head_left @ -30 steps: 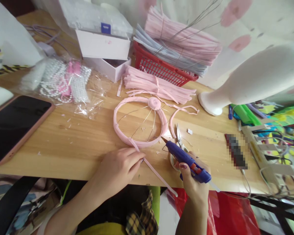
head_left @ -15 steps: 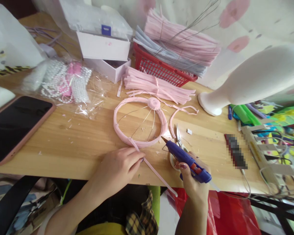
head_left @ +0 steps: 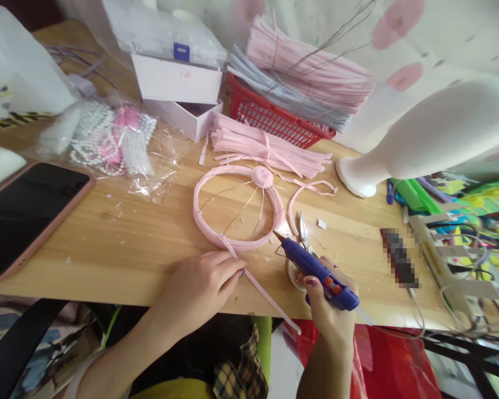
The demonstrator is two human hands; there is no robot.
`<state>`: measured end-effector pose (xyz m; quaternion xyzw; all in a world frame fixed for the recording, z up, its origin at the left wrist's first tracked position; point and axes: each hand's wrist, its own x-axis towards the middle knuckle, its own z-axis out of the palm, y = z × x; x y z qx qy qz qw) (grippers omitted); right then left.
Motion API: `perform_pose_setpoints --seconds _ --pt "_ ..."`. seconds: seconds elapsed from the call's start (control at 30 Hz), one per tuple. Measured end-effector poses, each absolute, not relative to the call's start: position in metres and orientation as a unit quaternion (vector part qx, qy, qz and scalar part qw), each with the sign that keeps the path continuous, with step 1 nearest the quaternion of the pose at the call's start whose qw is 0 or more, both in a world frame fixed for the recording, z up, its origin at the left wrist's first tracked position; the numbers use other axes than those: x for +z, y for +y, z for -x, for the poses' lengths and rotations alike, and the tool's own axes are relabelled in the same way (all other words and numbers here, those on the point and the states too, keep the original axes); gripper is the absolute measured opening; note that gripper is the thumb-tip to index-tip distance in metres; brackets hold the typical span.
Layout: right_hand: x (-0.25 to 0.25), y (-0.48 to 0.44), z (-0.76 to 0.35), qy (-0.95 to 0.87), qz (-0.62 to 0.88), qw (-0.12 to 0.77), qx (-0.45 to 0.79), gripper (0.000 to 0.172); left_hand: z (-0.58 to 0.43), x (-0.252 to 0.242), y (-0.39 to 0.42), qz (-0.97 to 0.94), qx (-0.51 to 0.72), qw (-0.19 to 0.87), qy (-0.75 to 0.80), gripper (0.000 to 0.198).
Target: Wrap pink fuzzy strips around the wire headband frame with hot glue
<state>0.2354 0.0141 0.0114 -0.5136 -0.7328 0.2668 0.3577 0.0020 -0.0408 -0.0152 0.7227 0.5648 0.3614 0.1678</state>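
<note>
A pink wrapped ring (head_left: 208, 228) with thin wire spokes and a pink hub lies on the wooden table (head_left: 120, 249). A loose pink strip (head_left: 266, 293) trails from its near edge toward me. My left hand (head_left: 199, 285) rests at the table's front edge, fingers closed on that strip close to the ring. My right hand (head_left: 330, 313) grips a blue glue gun (head_left: 316, 271), whose nozzle points at the ring's right side, just short of touching it. Small scissors (head_left: 303, 233) lie under the gun.
A phone in a pink case (head_left: 20, 213) lies at the left. Bagged pearl beads (head_left: 108, 138), a white box (head_left: 177, 91), a red basket (head_left: 274, 119) of pink and blue strips and a bundle of pink strips (head_left: 270, 149) stand behind. A white mannequin head (head_left: 432, 133) lies at right beside coloured clutter.
</note>
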Motion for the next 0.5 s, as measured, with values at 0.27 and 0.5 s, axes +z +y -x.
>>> perform_pose_setpoints --seconds 0.27,0.5 --pt "0.0113 0.0138 -0.2352 -0.728 0.519 0.358 0.267 0.044 -0.0017 -0.0141 -0.0415 -0.722 0.348 0.176 0.571 0.018" --pt "0.0114 0.0154 -0.2307 -0.731 0.515 0.360 0.265 0.050 -0.0023 -0.0125 -0.0413 -0.721 0.346 0.180 0.572 0.019"
